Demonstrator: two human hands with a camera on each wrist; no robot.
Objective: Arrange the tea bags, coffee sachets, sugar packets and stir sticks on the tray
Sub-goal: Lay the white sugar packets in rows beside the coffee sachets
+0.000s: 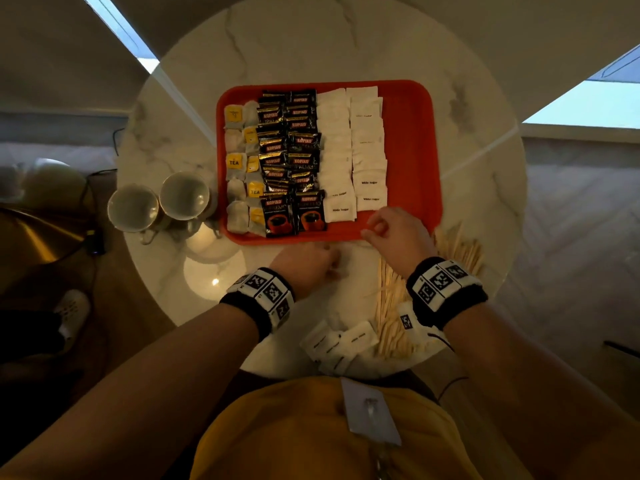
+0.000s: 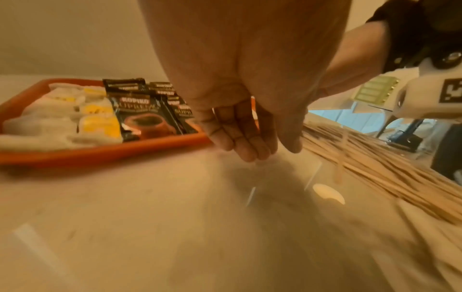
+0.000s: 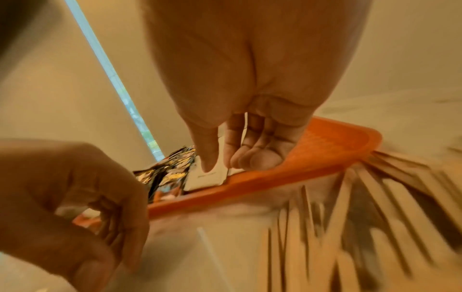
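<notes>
Right hand point(image 1: 394, 233) loosely curled over tray point(image 1: 412, 140) near edge, holding nothing; left hand point(image 1: 304, 265) on table point(image 1: 277, 57), fingers curled, grip unclear; stir sticks point(image 1: 391, 306) near right

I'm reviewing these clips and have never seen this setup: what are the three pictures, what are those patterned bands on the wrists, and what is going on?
No machine here: a person works with bare hands, wearing wrist bands that carry small cameras. One picture comes from a head camera looking down; the other two look along each hand.

On the round marble table sits an orange tray holding rows of tea bags, coffee sachets and sugar packets. Stir sticks and spare sugar packets lie loose nearer the person.

The right hand hovers at the tray's near edge, apparently empty. The left hand is over the table; blur hides whether it holds anything.
</notes>
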